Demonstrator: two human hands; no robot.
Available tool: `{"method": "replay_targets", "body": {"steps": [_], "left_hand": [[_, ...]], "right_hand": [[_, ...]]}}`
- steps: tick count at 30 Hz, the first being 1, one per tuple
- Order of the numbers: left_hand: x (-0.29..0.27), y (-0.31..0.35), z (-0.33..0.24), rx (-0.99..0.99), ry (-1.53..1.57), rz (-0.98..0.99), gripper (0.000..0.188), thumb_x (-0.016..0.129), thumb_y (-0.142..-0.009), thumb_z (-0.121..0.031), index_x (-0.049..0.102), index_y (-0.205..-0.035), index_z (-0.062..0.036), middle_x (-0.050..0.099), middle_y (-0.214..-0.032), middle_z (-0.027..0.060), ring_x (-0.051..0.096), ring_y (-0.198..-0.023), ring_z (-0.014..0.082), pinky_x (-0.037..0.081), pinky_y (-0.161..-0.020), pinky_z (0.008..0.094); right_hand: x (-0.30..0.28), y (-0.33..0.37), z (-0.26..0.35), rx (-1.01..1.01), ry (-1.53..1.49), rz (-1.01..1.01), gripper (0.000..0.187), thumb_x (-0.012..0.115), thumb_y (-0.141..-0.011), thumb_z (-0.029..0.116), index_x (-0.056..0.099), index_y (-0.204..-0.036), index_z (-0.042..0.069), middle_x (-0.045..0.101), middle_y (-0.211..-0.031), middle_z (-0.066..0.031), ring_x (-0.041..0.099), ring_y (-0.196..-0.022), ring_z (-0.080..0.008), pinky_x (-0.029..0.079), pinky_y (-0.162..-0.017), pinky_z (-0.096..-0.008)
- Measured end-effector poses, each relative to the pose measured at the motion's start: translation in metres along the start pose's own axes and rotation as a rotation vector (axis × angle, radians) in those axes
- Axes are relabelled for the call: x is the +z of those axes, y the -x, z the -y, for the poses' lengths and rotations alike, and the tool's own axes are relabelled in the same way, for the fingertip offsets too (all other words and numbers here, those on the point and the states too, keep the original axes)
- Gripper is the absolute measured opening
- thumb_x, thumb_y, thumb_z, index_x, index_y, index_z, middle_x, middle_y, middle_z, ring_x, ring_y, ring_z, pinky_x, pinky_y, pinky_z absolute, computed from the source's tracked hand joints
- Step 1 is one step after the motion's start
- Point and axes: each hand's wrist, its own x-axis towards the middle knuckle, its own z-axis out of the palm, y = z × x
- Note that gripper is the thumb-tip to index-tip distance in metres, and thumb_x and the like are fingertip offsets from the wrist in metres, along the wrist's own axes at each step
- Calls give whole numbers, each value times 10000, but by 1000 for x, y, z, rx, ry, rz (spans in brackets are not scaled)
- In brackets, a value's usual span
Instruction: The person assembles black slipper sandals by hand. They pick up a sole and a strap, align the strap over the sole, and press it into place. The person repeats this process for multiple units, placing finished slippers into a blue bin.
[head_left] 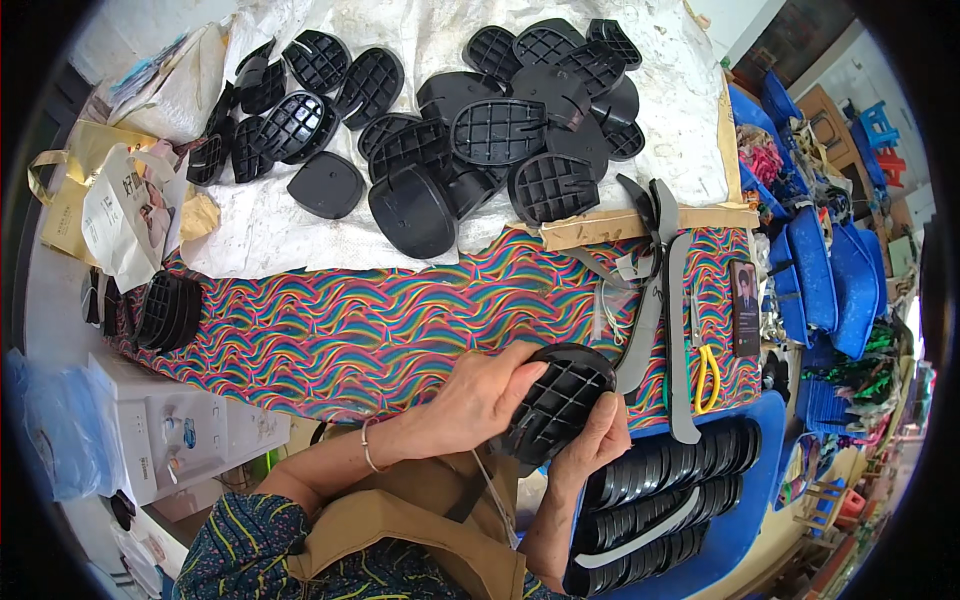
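Note:
Both hands hold one black rounded plastic piece [560,395], shaped like a shoe heel part, above the near edge of the table. Its gridded, ribbed face is turned up toward me. My left hand [485,395] grips its left side, thumb on the grid and fingers wrapped behind. On the right edge, my right hand [597,440] pinches it with the thumb on top; its other fingers are partly hidden. A dark strip [465,497] hangs below the piece by my apron. Similar black gridded pieces [498,132] lie heaped on the white sheet at the far side.
Long grey strips [677,340], yellow-handled scissors [708,380] and a phone [745,308] lie right on the patterned cloth [380,330]. A blue tub [755,480] with rows of black pieces stands lower right. A black stack [168,312] and paper bags [125,215] are left.

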Motion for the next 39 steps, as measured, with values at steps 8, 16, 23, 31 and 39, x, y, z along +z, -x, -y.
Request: {"method": "replay_targets", "body": {"steps": [8, 16, 23, 31, 39], "left_hand": [[-2, -14, 9, 90, -62, 74, 260, 507, -1022, -212, 561, -1110, 27, 623, -850, 236, 634, -729, 419, 486, -612, 443], [-8, -7, -1, -122, 329, 80, 318, 573, -986, -125, 522, -1272, 4, 642, -1070, 177, 666, -989, 264, 514, -825, 333], [-22, -6, 0, -128, 431, 112, 449, 616, -959, -94, 481, -1382, -30, 634, -1221, 100, 613, -1123, 165, 487, -952, 312], [-49, -18, -3, -118, 244, 471, 532, 670, -925, -99, 468, -1411, -19, 553, -1387, 109, 545, -1241, 179, 439, -1047, 352], [-56, -18, 8, -246, 433, 561, 592, 681, -874, -39, 450, -1418, -10, 551, -1359, 119, 531, -1230, 179, 424, -1052, 344]], "right_hand": [[0, 1, 0, -22, 67, 28, 373, 491, -1048, 259, 580, -796, -1, 468, -691, 56, 375, -653, -35, 288, -556, -233], [7, 2, 0, 70, -12, 39, 374, 493, -1048, 287, 617, -851, -6, 500, -725, 51, 381, -663, -39, 294, -567, -234], [-12, 0, 16, 412, 22, 409, 425, 486, -1042, 281, 609, -1279, -50, 688, -1110, -112, 613, -951, -140, 484, -846, -284], [-28, -49, 32, 279, 126, 765, 361, 542, -1006, 254, 674, -1153, -49, 736, -948, -134, 656, -864, -132, 515, -766, -284], [-1, -44, 28, -341, 406, 823, 142, 668, -889, 51, 665, -1000, -38, 665, -751, -159, 665, -630, -282, 503, -567, -357]]}}
